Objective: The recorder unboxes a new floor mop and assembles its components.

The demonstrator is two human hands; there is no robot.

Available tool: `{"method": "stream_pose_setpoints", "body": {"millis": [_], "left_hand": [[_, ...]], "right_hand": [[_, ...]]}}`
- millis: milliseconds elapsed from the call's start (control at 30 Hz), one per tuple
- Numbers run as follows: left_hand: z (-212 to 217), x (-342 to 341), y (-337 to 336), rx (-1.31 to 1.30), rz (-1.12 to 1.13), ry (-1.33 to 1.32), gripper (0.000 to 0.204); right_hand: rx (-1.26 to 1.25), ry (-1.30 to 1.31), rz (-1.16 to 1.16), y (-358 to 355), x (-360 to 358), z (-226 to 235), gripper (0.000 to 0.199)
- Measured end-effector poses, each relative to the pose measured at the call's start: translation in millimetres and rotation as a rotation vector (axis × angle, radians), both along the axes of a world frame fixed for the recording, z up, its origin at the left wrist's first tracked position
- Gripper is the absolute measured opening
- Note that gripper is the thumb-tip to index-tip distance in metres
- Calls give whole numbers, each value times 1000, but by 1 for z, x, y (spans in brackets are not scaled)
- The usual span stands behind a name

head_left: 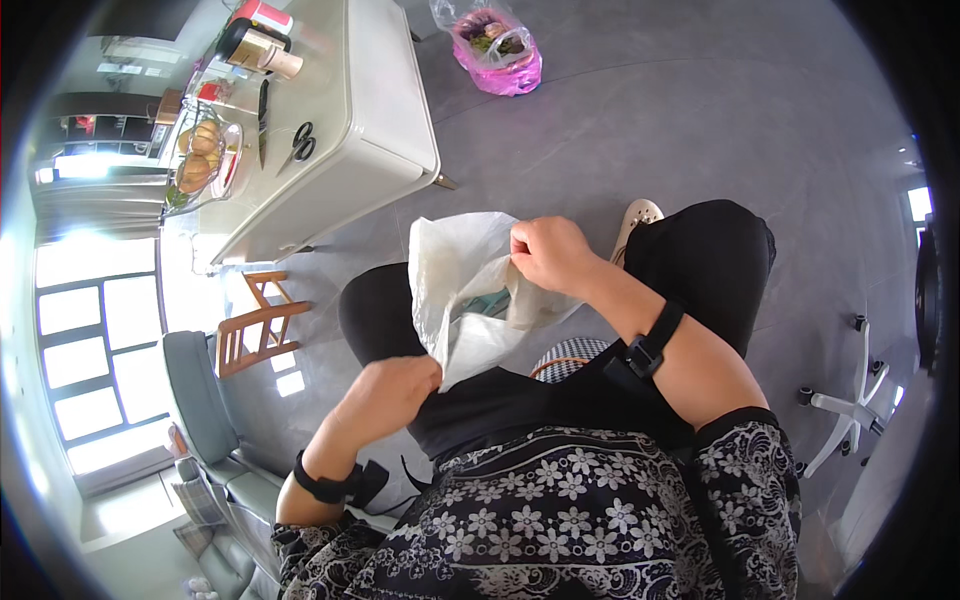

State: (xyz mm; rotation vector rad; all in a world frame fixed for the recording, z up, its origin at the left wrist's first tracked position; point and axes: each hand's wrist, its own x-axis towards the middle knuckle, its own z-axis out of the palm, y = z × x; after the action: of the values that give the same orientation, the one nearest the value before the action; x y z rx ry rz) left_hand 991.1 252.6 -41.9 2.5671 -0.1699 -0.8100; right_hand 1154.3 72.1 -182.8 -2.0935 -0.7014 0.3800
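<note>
Head view, looking down on a seated person's lap. White plastic bag lies over the lap, held up betw. both hands, mouth spread open. Left hand, at the bag's lower edge, is closed in a pinch on the film near the corner; a black wrist strap sits on that forearm. Right hand, at the bag's upper right rim, is curled shut w/ fingers gripping the rim, pulling it away from the left side. Bag thus spans diagonally from lower left hand to upper right hand, touching both. Inside the opening a bluish-green item shows; its kind cannot be told, prob. partly covered by film. Right forearm carries a black strap w/ buckle. A checked-pattern object w/ orange rim sits just below the bag, near the right forearm.

Surroundings: white table at upper left, bearing scissors, a knife and a wire basket of round brownish items. Pink plastic bag rests on the grey floor, well apart from the hands. Wooden chair stands left of the knees.
</note>
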Motion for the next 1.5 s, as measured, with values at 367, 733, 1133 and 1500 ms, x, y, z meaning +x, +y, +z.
{"method": "stream_pose_setpoints", "body": {"millis": [367,733,1133,1500], "left_hand": [[-37,75,-6,416,143,-247,34],[-60,54,13,41,447,-164,30],[-57,18,4,-248,672,-454,23],[-25,-24,47,-99,726,-435,26]], "right_hand": [[-29,124,270,-10,-2,17,8],[240,215,448,11,-17,25,22],[-25,-37,43,2,15,-3,10],[132,312,-282,-47,44,11,13]]}}
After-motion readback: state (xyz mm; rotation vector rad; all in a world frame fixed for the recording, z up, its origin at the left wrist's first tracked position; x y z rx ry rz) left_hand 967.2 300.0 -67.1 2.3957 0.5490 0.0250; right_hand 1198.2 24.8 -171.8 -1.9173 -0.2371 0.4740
